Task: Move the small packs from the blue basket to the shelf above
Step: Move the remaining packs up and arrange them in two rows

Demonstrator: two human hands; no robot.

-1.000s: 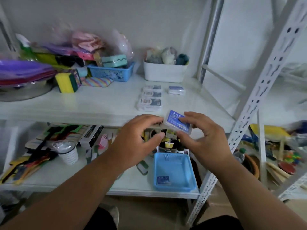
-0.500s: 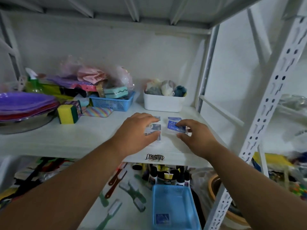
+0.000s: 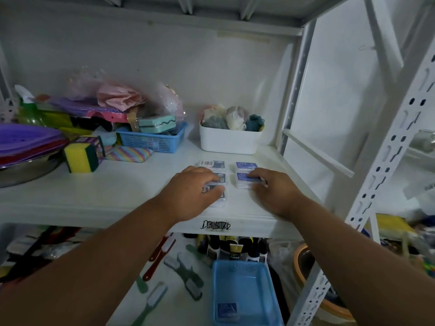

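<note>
Small blue-and-white packs lie in two columns on the upper white shelf (image 3: 113, 191). In the right column my right hand (image 3: 274, 188) pinches the near pack (image 3: 243, 178), which rests on the shelf behind the far pack (image 3: 246, 165). My left hand (image 3: 188, 192) lies flat over the left column, covering its two nearer packs (image 3: 217, 192); the farthest pack (image 3: 211, 164) shows fully. Below, on the lower shelf, the blue basket (image 3: 247, 285) holds one pack (image 3: 226, 310) in its near left corner.
A white tub (image 3: 229, 142) of soft items and a second blue basket (image 3: 153, 141) stand at the back of the upper shelf, with sponges (image 3: 81, 156) and purple plates (image 3: 26, 140) to the left. Brushes (image 3: 186, 271) and dark bottles (image 3: 235, 248) are on the lower shelf. A white upright (image 3: 367, 198) rises at right.
Both hands rose from above the basket to the upper shelf. The pack held in the air a second ago now rests in the right column under my right fingers.
</note>
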